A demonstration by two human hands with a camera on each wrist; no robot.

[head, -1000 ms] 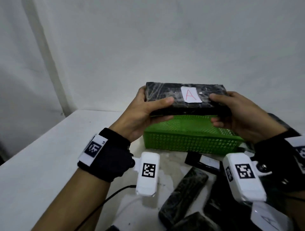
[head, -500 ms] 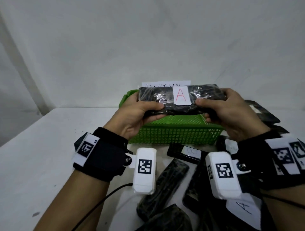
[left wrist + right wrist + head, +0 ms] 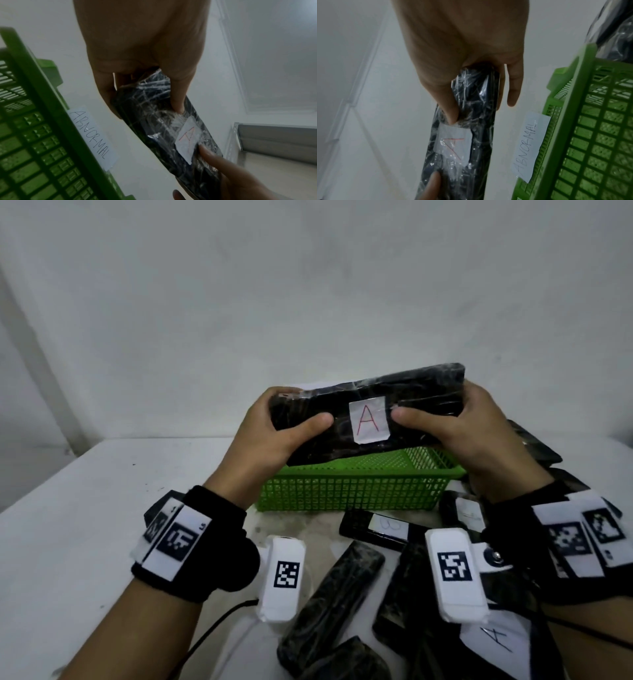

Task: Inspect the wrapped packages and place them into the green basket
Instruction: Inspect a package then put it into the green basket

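1. Now both hands are holding the wrapped package (image 3: 366, 419) just above the green basket (image 3: 352, 491), left hand (image 3: 270, 436) and right hand (image 3: 469, 433) gripping opposite ends.
2. Film is looking slippery, the body stiff; end grips are seeming safest.

White table (image 3: 68, 542) with basket and wrapped packages

A green basket (image 3: 349, 494) is set on the table just below the fingers; black wrapped packages (image 3: 335, 594) are scattered nearer than the fingers, and a paper sheet marked A (image 3: 493, 642) is laid among them.
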